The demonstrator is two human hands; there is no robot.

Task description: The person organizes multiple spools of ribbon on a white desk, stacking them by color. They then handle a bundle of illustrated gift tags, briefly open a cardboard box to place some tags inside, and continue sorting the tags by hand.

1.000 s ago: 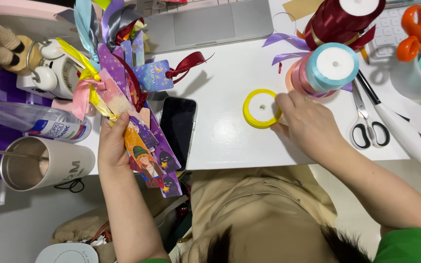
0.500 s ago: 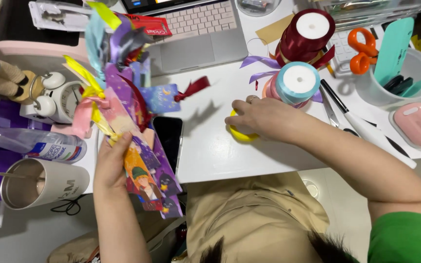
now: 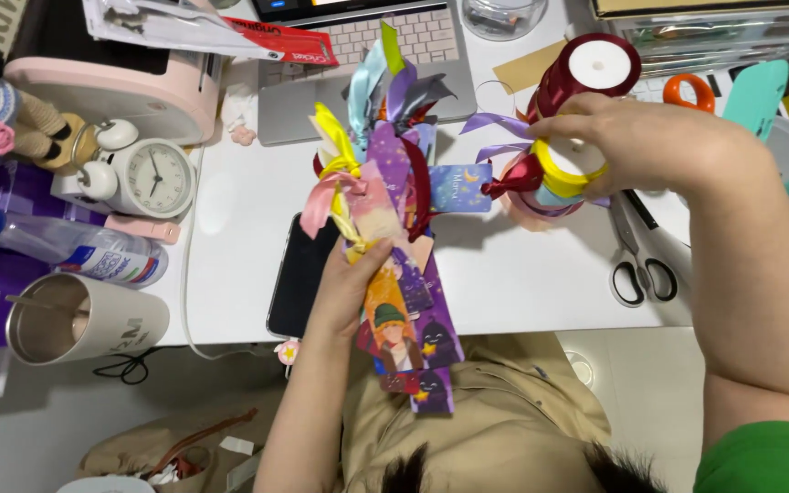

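Two hands: left hand [image 3: 351, 278] grips the bookmark bundle [image 3: 394, 274] at frame centre; right hand [image 3: 636, 146] has its fingers closed on the yellow ribbon spool [image 3: 566, 169], upper right.
Advice: keep the bundle steady above the tabletop [image 3: 522, 274], I think.
Bundle look: colourful paper strips, ribbon tails on top.

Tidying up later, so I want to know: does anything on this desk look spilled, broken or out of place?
Nothing is spilled or broken. The only oddity: the black phone hangs partly over the near edge of the white desk, beside the left hand holding the ribboned bookmarks. The right hand holds a yellow ribbon spool.
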